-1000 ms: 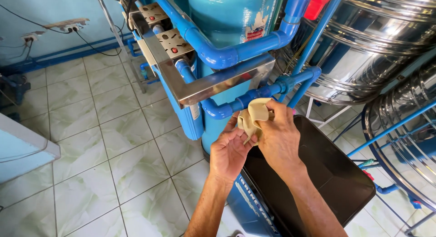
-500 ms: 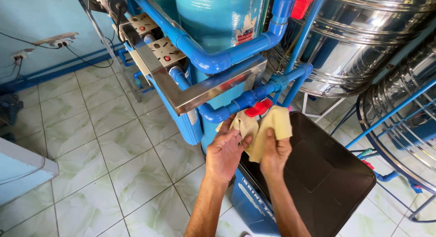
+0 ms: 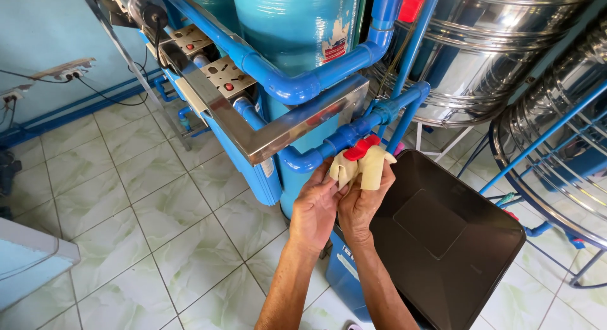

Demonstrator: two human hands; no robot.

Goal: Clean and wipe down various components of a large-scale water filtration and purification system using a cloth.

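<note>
Both hands pinch one pale yellow cloth [image 3: 361, 167] just below a red valve handle [image 3: 361, 148] on the blue pipe [image 3: 329, 143]. Left hand [image 3: 314, 210] grips its left part, right hand [image 3: 361, 200] its right; fingertips are hidden in folds. The black lid [image 3: 446, 241] is cut off at the bottom edge. The teal tank [image 3: 294, 26] carries a small label, unreadable.

- The cream cloth [image 3: 360, 168] is looking soft and matt.
- The blue pipe [image 3: 278, 83] is showing smooth glossy plastic.
- The steel tank [image 3: 499, 45], upper right, is gleaming, ribbed metal.
- The black lid [image 3: 449, 241] is appearing matt plastic.
- The floor tiles [image 3: 126, 210] are shining, glazed.
</note>
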